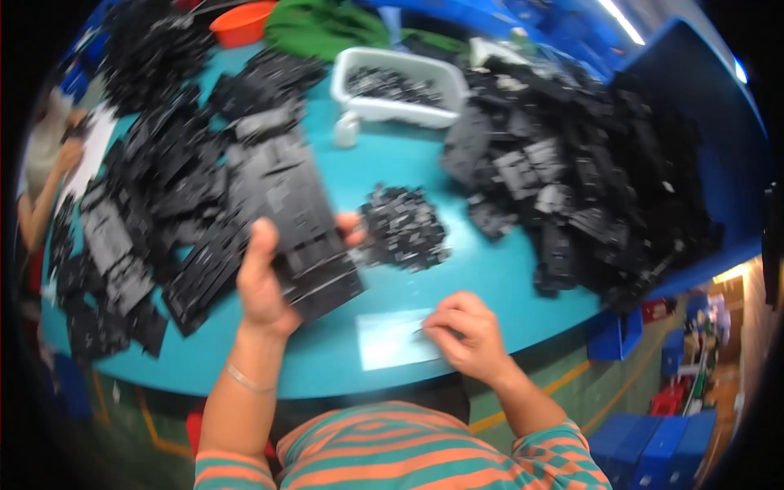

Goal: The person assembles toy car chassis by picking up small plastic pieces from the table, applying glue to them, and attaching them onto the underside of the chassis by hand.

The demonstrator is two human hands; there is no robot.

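Observation:
My left hand (265, 282) is closed around a long black plastic panel (290, 204), thumb on the near side and fingertips showing at its right edge. The panel is tilted up above the table, with slots and ridges on its face. To the right, my right hand (467, 333) is pinched over a white sheet of paper (392, 339). A small dark piece seems to stick out from its fingertips, too blurred to name. Just right of the panel lies a heap of small black and grey parts (402, 227).
Black panels are piled at the left (163, 155) and in a big heap at the right (572, 180), beside a blue bin (719, 147). Farther back stand a white tub (400, 86) of small parts, a small white bottle (346, 129) and an orange bowl (242, 23). Another person's arm (49, 192) shows at far left.

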